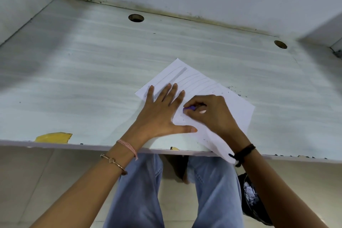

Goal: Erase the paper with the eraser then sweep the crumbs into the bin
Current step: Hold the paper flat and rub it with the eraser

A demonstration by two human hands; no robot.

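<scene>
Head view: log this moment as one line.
stage: erasing | left hand: flat on paper | right hand: pinches eraser | crumbs: at paper's far edge | bin: on floor

Purple eraser (189, 108) sits on the skewed white paper (235, 114) (lined) — dark crumbs (239, 95) nearby.

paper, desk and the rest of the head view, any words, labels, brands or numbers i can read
There is no readable text in this view.
Paper: only grey pencil strokes, no letters or numbers.
Eraser: mostly hidden in the right hand; no print shows.
Desk: no label or sign.
Bin: only partly in view, with nothing legible on it.
</scene>
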